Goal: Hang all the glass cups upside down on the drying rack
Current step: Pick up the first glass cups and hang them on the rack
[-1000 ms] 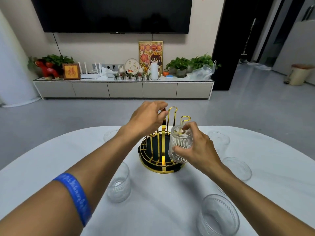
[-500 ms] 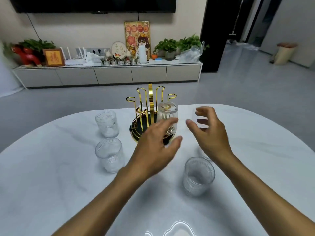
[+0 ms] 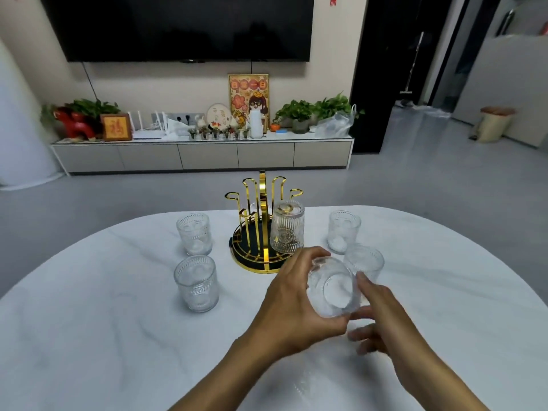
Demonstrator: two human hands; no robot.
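Observation:
A gold drying rack [image 3: 257, 232] with hooked prongs stands on a round dark base at the table's far middle. One ribbed glass cup [image 3: 287, 231] hangs upside down on its right side. My left hand [image 3: 292, 304] grips another glass cup [image 3: 333, 289], lifted and tilted with its mouth toward me, in front of the rack. My right hand [image 3: 376, 315] touches that cup's right side with its fingertips. Two upright cups stand left of the rack, one farther [image 3: 194, 233] and one nearer [image 3: 196, 283]. Two more stand on the right, a far cup [image 3: 344, 231] and a near cup [image 3: 366, 262].
The white marble-patterned oval table [image 3: 118, 321] fills the lower view. Beyond it lie grey floor, a low TV cabinet [image 3: 204, 155] with plants and ornaments, and a wall-mounted television [image 3: 184, 25].
My left hand has come off the rack area and closed on a cup in front of it, lifting and tilting it. My right hand has drawn in beside that cup. The camera has tilted up.

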